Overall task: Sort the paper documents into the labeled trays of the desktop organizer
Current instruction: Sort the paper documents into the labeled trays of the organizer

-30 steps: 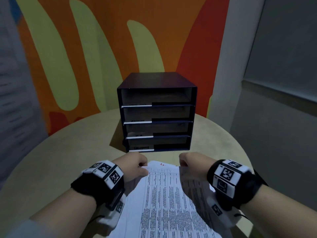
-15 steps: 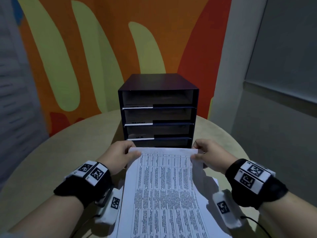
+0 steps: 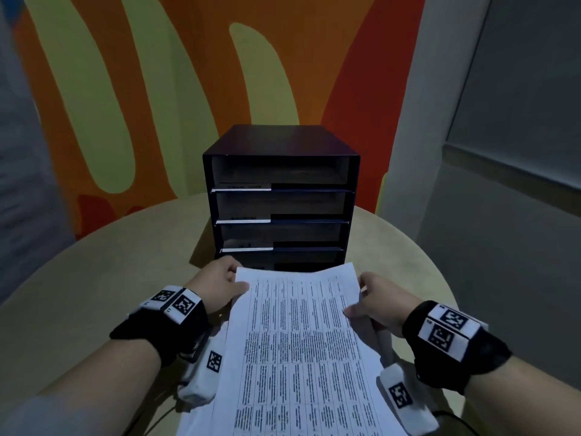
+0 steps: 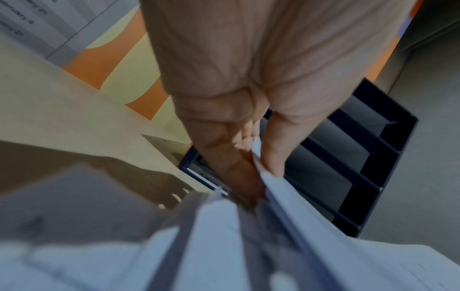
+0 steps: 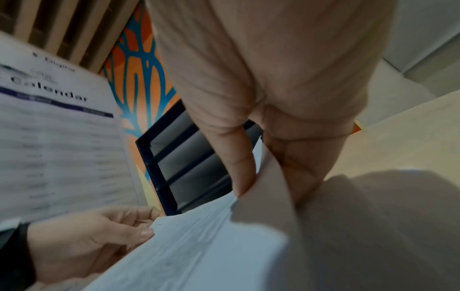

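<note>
Both hands are on the paper here: left hand (image 3: pixel 217 284) pinches the printed sheet (image 3: pixel 301 341) at its far left corner, thumb on top and fingers beneath, and the left wrist view shows that same pinch on the paper's edge (image 4: pixel 268 177). Right hand (image 3: pixel 380 300) grips the sheet's far right edge, thumb pressed on the printed side, fingers curled under; from the right wrist camera the thumb and fingers (image 5: pixel 296 167) clamp the paper between them. That sheet, covered in a dense table of small text, is held off the table, its far edge sagging a little in the middle, right in front of the desktop organizer (image 3: pixel 281 196). From the sheet the organizer sits at twelve o'clock, a dark box with four stacked trays, white label strips on the left of the tray fronts; the lettering is too small to read. More paper (image 3: pixel 201 416) lies under the held sheet at six o'clock. All of it rests on a round beige table (image 3: pixel 94 294), with an orange and green wall (image 3: pixel 157 89) behind
</note>
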Action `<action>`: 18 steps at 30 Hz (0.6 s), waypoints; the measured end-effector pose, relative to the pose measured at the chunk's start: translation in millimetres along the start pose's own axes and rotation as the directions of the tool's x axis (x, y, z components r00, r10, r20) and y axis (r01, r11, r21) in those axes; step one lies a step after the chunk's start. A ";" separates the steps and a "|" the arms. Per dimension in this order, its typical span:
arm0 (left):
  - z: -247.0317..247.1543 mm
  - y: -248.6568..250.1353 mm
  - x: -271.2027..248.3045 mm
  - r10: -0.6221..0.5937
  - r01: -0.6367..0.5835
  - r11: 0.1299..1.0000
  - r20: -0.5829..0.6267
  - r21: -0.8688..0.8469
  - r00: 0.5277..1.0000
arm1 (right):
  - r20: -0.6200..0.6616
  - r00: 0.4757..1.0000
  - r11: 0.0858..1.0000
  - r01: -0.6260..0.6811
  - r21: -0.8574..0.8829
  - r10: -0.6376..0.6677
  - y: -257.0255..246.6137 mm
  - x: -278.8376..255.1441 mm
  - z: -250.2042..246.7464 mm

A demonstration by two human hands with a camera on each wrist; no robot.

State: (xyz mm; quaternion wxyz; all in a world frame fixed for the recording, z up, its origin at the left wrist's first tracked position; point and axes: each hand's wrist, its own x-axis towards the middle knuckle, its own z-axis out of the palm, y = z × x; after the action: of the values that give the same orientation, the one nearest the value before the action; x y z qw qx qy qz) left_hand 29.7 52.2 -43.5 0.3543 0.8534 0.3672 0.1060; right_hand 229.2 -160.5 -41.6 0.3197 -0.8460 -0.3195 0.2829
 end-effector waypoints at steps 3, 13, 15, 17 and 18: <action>4.5 -0.3 2.3 -0.041 0.027 0.992 0.109 0.124 0.993 | 0.027 1.000 0.991 0.000 -0.132 0.003 1.0 0.8 4.7; 10.8 -0.8 1.5 -0.009 -0.054 0.946 0.192 0.321 0.981 | 0.079 0.993 0.968 0.106 -0.227 -0.090 0.6 -0.3 5.1; 11.8 -3.1 -0.6 0.003 -0.068 0.943 0.197 0.326 0.980 | 0.081 0.993 0.970 0.102 -0.220 -0.086 3.2 -2.3 6.4; 12.3 -4.8 -4.0 0.007 -0.075 0.946 0.211 0.316 0.978 | 0.089 0.993 0.973 0.093 -0.212 -0.075 4.4 -4.8 7.0; 12.1 -5.3 -5.0 0.008 -0.077 0.947 0.215 0.312 0.977 | 0.094 0.994 0.973 0.083 -0.213 -0.064 4.5 -5.7 6.5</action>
State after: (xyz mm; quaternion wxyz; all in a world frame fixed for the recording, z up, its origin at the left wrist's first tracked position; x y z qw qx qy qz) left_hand 28.5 44.9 -55.6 0.2465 0.9135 0.3213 -0.0381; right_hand 222.8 -164.9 -47.3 0.2215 -0.8504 -0.3930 0.2708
